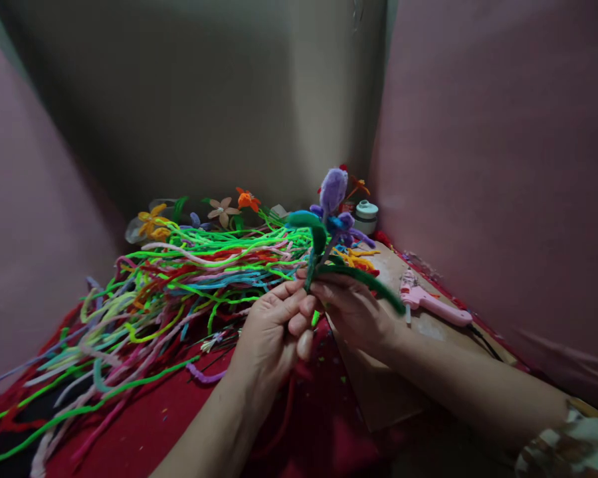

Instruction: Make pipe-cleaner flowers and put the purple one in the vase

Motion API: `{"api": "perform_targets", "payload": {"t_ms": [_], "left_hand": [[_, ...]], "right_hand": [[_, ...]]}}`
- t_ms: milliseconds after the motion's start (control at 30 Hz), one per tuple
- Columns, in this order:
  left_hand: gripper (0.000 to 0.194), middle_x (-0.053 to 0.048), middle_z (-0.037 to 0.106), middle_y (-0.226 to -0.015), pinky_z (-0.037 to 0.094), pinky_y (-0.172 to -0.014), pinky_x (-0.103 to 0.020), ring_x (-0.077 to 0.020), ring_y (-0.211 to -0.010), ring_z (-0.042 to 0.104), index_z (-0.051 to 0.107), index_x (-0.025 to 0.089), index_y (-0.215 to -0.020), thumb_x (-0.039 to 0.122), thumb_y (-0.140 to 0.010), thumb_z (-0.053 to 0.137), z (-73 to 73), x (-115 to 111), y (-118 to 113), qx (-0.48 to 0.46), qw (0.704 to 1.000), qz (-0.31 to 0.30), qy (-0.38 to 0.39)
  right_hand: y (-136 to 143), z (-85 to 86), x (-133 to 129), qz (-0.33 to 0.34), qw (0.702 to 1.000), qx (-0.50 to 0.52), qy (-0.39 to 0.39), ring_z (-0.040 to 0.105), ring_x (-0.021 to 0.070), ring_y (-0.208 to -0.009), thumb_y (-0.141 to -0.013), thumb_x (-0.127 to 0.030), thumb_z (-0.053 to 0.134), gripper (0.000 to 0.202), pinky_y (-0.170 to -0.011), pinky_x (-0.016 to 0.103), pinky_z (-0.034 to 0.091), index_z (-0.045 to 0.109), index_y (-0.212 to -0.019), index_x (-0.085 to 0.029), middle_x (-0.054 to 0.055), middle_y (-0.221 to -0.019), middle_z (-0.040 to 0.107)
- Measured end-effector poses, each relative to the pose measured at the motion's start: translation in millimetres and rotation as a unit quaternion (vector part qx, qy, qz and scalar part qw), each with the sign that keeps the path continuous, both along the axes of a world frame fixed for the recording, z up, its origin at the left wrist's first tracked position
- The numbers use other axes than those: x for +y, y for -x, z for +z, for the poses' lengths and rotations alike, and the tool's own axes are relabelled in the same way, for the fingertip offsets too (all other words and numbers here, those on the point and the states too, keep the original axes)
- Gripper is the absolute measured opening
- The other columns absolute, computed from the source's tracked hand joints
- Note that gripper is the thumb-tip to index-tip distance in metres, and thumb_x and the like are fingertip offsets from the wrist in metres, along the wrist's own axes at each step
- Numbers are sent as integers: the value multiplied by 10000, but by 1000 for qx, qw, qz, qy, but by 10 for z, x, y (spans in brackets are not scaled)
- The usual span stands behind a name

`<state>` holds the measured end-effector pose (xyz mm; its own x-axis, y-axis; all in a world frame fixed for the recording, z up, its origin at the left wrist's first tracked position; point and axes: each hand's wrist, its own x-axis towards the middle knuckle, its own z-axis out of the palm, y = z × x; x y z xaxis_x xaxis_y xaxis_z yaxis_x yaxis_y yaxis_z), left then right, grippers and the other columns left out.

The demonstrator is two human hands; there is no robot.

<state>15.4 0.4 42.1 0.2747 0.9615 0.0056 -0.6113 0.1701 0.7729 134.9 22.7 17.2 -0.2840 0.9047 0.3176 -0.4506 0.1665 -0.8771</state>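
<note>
Between my two hands stands a pipe-cleaner flower [333, 192] with fuzzy purple petals, upright and facing away from me. Long dark green leaves [363, 275] curl out from its stem, one to the left and one drooping right over my right hand. My left hand [279, 318] is closed, its thumb and fingers pinching the lower stem. Right beside it, my right hand [353, 309] has its fingertips pressed to the stem at the leaf base. The stem's lower end is hidden by my fingers.
Loose pipe cleaners [179, 285] in many colours cover the left and middle of the red cloth [154, 431]. A pink glue gun [438, 307] lies on cardboard [379, 392] at right. Behind are an orange flower [248, 199], a brown flower [223, 211] and a lidded jar [366, 216].
</note>
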Motion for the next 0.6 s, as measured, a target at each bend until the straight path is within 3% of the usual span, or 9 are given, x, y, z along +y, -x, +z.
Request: {"api": "perform_targets", "payload": {"t_ms": [67,167,267,367,467,600], "left_hand": [[141,67,469,-531,313,-256,-79,19,-316,271,583,109,-757,131,-671,691,-27,26,24,-9,999,-37,11],[175,63,484,-518,339,-261,-120,-4,-306,322,563,122,-713,196,-663,713,-54,51,47,28,999,-40,-1],[173,19,567,-544,423,-357,-178,-61,-359,472,555,127,-706,248,-705,679,-39,43,39,100,993,-12,-53],[138,-5,622,-583,467,-473,-221,-119,-453,572,544,150,-774,260,-752,623,-32,15,10,197,975,45,-93],[110,-19,655,-690,480,-587,-252,-160,-601,624,556,186,-843,266,-777,591,-96,-10,-10,318,924,151,-152],[138,-19,651,-741,418,-635,-242,-181,-655,607,613,238,-898,231,-761,600,-218,-19,0,452,816,249,-258]], "right_hand": [[2,4,17,-11,999,31,3,611,149,-755,-752,-232,630,96,-791,308,488,695,-823,-237,2,-761,664],[-2,-2,12,26,998,34,40,599,158,-615,-766,-244,602,142,-603,308,513,684,-881,-250,-4,-672,634],[-13,-27,6,71,997,2,35,537,151,-452,-829,-302,528,155,-461,301,460,660,-883,-241,-18,-556,554],[-14,-35,19,27,1000,-15,0,474,129,-452,-831,-310,539,161,-467,279,417,645,-736,-236,-22,-537,500],[-24,14,20,-53,997,-39,-41,510,150,-612,-789,-278,603,89,-569,278,440,649,-723,-241,-3,-655,575],[-77,49,-6,-94,989,-90,-70,569,184,-773,-778,-238,611,62,-755,314,453,671,-789,-247,-1,-742,638]]}}
